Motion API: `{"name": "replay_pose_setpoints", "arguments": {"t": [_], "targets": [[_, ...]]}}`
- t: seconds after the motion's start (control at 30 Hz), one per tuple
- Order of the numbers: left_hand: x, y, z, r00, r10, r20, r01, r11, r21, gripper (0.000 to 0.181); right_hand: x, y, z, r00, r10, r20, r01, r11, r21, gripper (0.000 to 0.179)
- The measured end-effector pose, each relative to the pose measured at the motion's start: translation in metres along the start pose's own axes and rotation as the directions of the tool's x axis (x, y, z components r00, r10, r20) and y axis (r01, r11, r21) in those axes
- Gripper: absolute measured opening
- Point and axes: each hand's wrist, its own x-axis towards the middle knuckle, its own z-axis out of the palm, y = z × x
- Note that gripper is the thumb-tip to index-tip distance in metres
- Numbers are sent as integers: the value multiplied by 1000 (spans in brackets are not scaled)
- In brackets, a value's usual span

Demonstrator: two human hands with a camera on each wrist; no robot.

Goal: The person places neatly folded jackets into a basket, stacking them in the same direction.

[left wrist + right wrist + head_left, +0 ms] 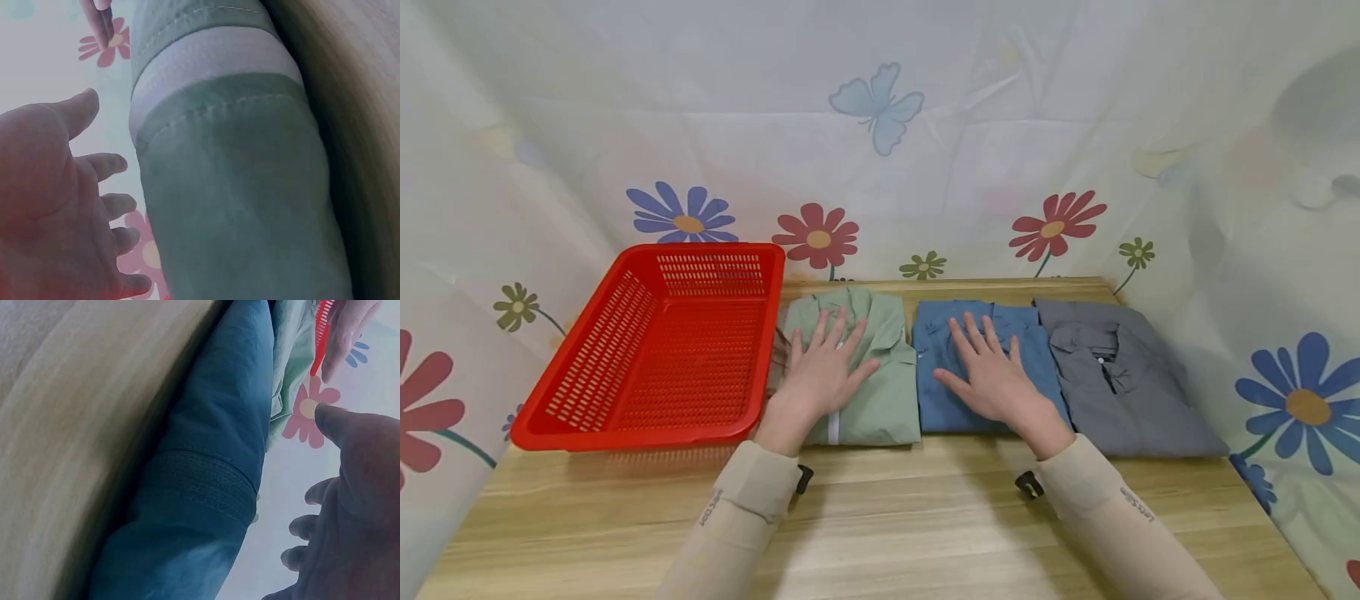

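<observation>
A light green folded garment point(887, 392) and a blue folded garment point(947, 408) lie side by side mid-surface, only a sliver between their edges. The left hand point(823, 367) hovers over the green one and the right hand point(992, 375) over the blue; the hands are well apart, fingers straight and spread, gripping nothing. The wrist views show backdrop between each palm and the cloth.

A grey folded garment point(1142, 392) meets the blue one's right side, its near corner reaching the surface's right edge. Left of the green, a narrow brownish strip of cloth point(777, 358) shows beside a red plastic basket point(640, 438). A broad strip of wood-grained surface point(910, 517) runs in front.

The garments are smooth, flat rectangles: a pale band crosses the green, a ribbed one the blue, and a dark zip marks the grey. The basket is a flared, slotted rectangle. A creased white backdrop point(970, 192) printed with flowers stands behind.
</observation>
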Motion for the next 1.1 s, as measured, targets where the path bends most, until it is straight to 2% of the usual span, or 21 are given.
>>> {"name": "replay_pose_setpoints", "arguments": {"t": [0.2,0.37,0.5,0.67,0.8,0.93,1.1], "targets": [[2,5,0,1000,10,-6,-11,999,-38,73,-1,2,-2,1000,4,3,-4,1000,1,87],[6,14,3,999,30,27,-29,998,-62,75,-2,7,-3,1000,-6,-9,6,1000,13,85],[8,22,5,995,81,49,-76,992,-105,73,-3,16,-2,999,-29,-36,31,998,62,83],[12,31,7,987,157,29,-148,965,-215,70,-7,29,-2,997,-56,-61,63,991,121,78],[17,38,9,979,202,-2,-192,927,-322,68,-13,39,-6,998,-41,-51,48,988,150,76],[24,44,10,976,215,-25,-203,869,-451,65,-18,52,-12,999,-8,-45,15,984,180,75],[34,51,15,987,160,-28,-146,793,-591,60,-24,68,-19,999,26,-32,-18,973,230,71]]}}
